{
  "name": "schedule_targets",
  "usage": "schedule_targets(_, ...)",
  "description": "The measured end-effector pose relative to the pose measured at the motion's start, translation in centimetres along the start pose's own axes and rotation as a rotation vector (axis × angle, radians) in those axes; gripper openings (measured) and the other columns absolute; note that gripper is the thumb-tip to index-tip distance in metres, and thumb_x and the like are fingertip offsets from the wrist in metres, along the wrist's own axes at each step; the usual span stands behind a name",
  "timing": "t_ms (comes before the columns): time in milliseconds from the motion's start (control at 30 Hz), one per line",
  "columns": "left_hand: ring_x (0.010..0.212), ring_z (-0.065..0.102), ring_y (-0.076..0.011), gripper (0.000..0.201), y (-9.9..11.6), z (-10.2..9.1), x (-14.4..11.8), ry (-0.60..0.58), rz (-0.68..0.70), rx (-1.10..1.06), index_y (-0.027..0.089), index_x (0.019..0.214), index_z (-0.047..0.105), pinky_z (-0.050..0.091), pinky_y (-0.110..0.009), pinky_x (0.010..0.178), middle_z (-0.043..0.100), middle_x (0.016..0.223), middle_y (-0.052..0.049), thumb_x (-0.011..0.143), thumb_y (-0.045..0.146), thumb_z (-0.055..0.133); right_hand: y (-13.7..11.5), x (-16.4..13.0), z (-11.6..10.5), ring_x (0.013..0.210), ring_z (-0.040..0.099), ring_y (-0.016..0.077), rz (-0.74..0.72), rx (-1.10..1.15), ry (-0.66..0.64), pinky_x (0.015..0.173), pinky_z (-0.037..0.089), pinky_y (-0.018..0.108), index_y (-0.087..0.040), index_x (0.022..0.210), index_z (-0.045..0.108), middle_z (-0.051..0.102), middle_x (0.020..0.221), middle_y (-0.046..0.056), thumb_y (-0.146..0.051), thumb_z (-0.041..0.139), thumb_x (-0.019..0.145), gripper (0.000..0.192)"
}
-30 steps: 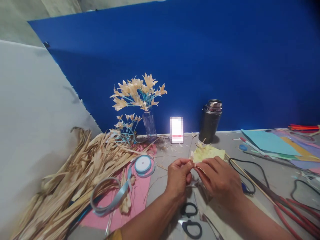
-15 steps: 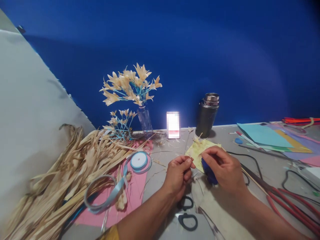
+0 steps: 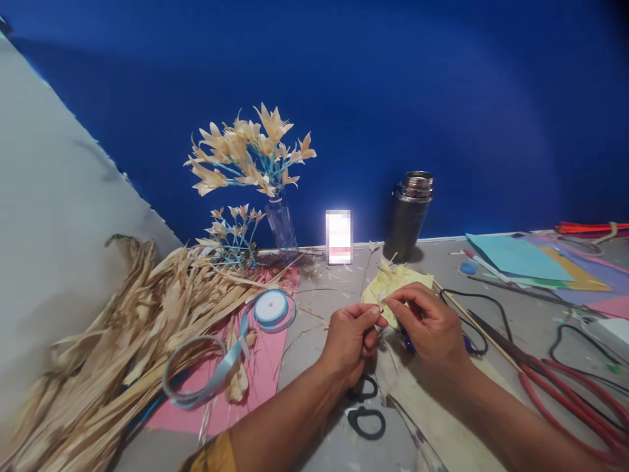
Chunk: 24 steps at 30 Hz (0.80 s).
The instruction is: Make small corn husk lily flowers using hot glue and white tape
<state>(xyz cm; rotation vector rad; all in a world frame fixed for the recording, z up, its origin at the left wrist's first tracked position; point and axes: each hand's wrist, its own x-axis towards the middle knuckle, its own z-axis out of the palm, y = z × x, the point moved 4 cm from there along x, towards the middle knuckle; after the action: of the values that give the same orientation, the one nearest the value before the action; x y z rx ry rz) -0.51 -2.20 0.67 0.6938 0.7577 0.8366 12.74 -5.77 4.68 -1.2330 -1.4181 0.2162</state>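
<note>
In the middle of the view my left hand is closed in a pinch, thumb against forefinger. My right hand pinches too, its fingertips almost meeting those of the left. A small pale scrap shows at the fingertips; it is too small to name. Beneath the hands lies a crumpled yellow paper with dry bits on top. A dark blue object under my right hand is mostly hidden. Just below my left wrist are the black handles of scissors.
Dried corn husks heap at left, beside ribbon and its spool on pink paper. Husk flowers stand in a clear vase. A flask, red-handled shears and coloured sheets are rightward.
My right hand has moved left, bringing its fingertips close to my left hand's. More of the blue object beneath it is now covered. The whole view has shifted slightly.
</note>
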Motion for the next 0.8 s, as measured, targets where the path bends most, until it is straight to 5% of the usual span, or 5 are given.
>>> schedule_targets(267,0.038,0.034,-0.0007,0.035,0.21,0.28,-0.13,-0.010,-0.027,-0.025,0.011,0.074,0.067,0.013,-0.018,0.037,0.065,0.063,-0.001,0.058,0.032,0.089,-0.20,-0.07,-0.02,0.071,0.061,0.0177,-0.131,-0.083,0.034,0.063,0.047,0.031,-0.023,0.081,0.068,0.067,0.077,0.001,-0.019,0.068,0.093,0.013)
schedule_targets(800,0.041,0.042,-0.0032,0.027,0.51,0.72,-0.52,-0.085,-0.063,-0.044,0.011,0.075,0.068,0.016,-0.018,0.036,0.066,0.069,-0.003,0.063,0.029,0.084,0.07,-0.51,-0.02,0.074,0.060,0.0187,-0.161,-0.184,0.050,0.066,0.046,0.033,-0.023,0.084,0.064,0.066,0.079,0.001,-0.022,0.064,0.096,0.013)
